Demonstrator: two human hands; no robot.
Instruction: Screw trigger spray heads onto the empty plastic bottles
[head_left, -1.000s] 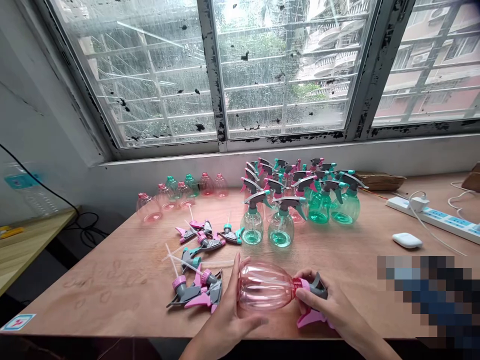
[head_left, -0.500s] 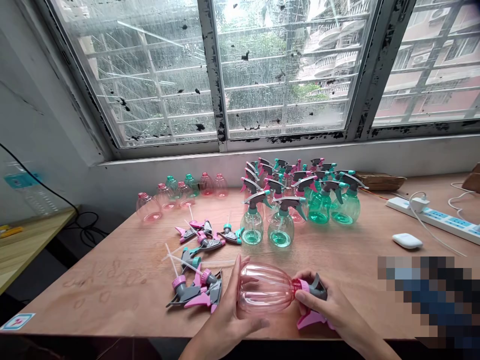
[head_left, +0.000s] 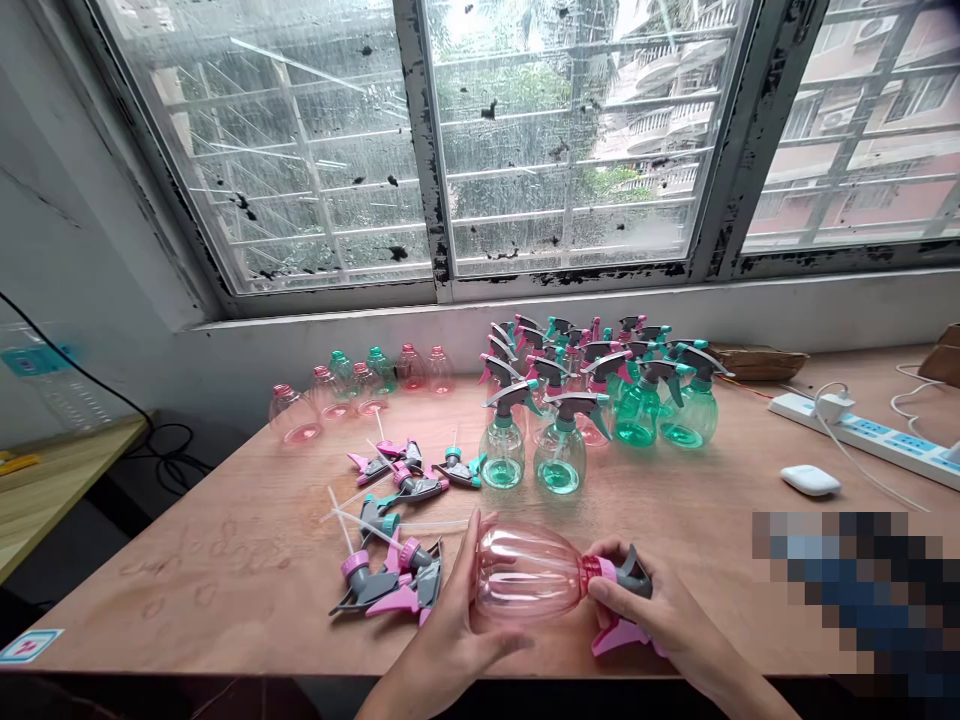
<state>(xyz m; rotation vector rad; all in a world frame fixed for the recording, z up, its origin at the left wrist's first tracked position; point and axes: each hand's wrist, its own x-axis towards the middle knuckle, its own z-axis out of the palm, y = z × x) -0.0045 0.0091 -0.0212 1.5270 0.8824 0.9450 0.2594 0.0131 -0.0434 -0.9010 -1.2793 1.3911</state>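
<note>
A clear pink spray bottle [head_left: 529, 572] lies sideways in the air near the table's front edge, its neck pointing right. My left hand [head_left: 459, 620] cups the bottle's base, fingers behind it and thumb held off in front. Around the neck, my right hand [head_left: 651, 605] pinches the pink collar of a grey and pink trigger sprayer [head_left: 634, 574], which sits on the bottle mouth. The sprayer's pink nozzle end [head_left: 621, 636] hangs below my right fingers. Just left of my left hand lie several loose trigger sprayers [head_left: 369, 575] with white dip tubes.
Several capless pink and green bottles [head_left: 296, 415] stand at the back left. Behind the held bottle is a crowd of bottles with sprayers fitted [head_left: 561, 460]. To the right are a white earbud case [head_left: 811, 481], a power strip [head_left: 862, 430] and a blurred patch [head_left: 847, 590].
The camera view has shifted very slightly. Both hands keep the same hold on the bottle and sprayer, with no clear turning visible.
</note>
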